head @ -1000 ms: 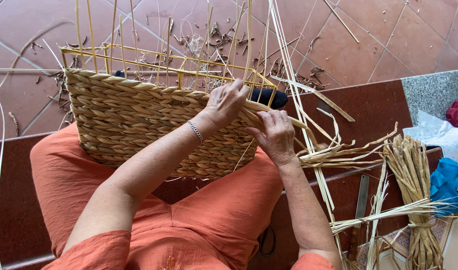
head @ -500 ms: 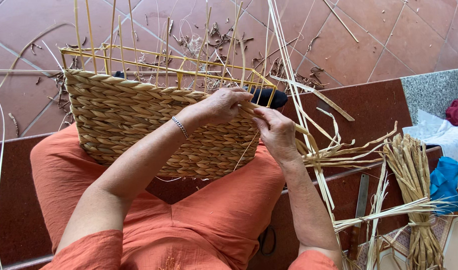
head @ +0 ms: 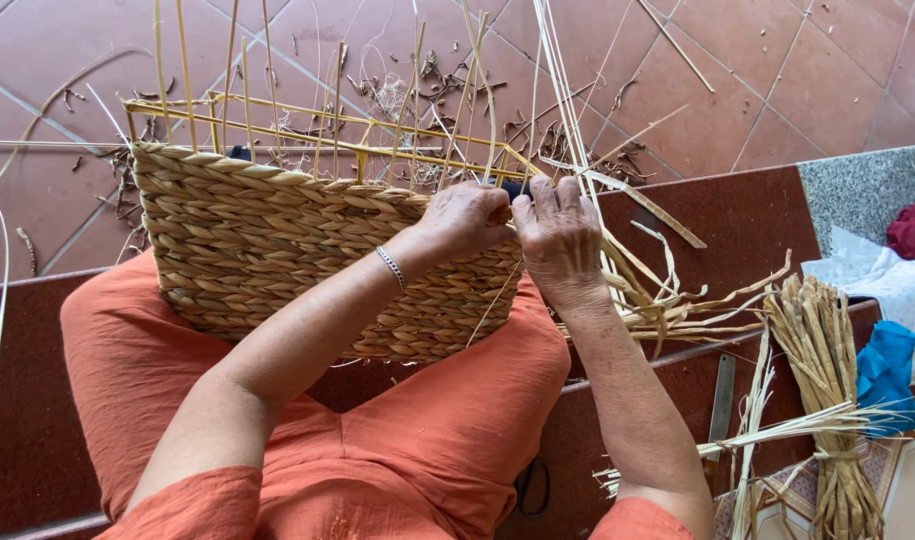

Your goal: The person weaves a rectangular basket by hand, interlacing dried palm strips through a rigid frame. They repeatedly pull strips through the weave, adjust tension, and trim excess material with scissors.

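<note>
1. The left hand (head: 465, 217) sat curled at the top right edge of the woven basket (head: 308, 255), its grip closed on the braided rim there.
2. The right hand (head: 558, 235) lay just beside it, knuckles nearly touching the left, fingers bent down over the same rim corner; whether its grip pinched a strand or only pressed on the weave could not be told.
3. The basket rested on the person's lap, on orange trousers (head: 448, 420), spreading well to the left of both grips, its near face toward the camera.
4. Straight above the grips rose thin upright stakes (head: 323, 90), crossed by a slim frame of horizontal canes (head: 308, 125) just beyond the rim.
5. To the right of the right grip, loose flat strands (head: 668, 290) fanned out over the edge of the dark red surface (head: 738, 215).
6. Farther right and nearer the person lay a tied bundle of straw (head: 828, 370), with a blue cloth (head: 888, 370) beside it and a metal ruler (head: 723, 405) between bundle and forearm.
7. Beyond the basket, the tiled floor (head: 778, 90) carried scattered fibre scraps (head: 418, 90); its far right part lay open.
8. A silver bracelet (head: 391, 267) circled the left wrist.
</note>
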